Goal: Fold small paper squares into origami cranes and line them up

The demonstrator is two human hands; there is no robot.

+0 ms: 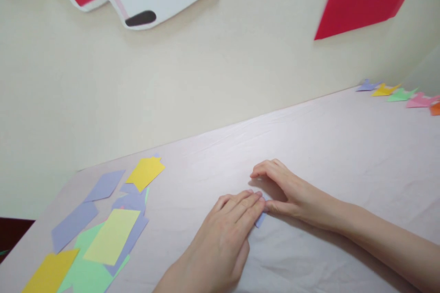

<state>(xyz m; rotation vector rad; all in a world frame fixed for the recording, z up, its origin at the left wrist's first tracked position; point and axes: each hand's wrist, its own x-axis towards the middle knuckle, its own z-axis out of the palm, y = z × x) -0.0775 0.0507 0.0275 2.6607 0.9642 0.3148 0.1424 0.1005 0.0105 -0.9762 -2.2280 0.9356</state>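
A small piece of purple paper (260, 220) lies on the cloth-covered table, mostly hidden beneath my left hand (228, 226). The fingers of that hand lie flat and side by side, pressing the paper down. My right hand (287, 190) rests just to the right, its thumb tip touching or very close to the paper by the left fingertips. Its other fingers arch away from the thumb with a wide gap between, and nothing is visible in that gap. How the paper is folded under the left hand cannot be seen.
Loose paper pieces overlap at the left: a pale yellow sheet (112, 237), a green sheet (90, 268), purple sheets (74, 225) and yellow ones (145, 173). Several small folded coloured papers (401, 95) line the far right. A wall (206, 73) with red decorations (367, 0) borders the table.
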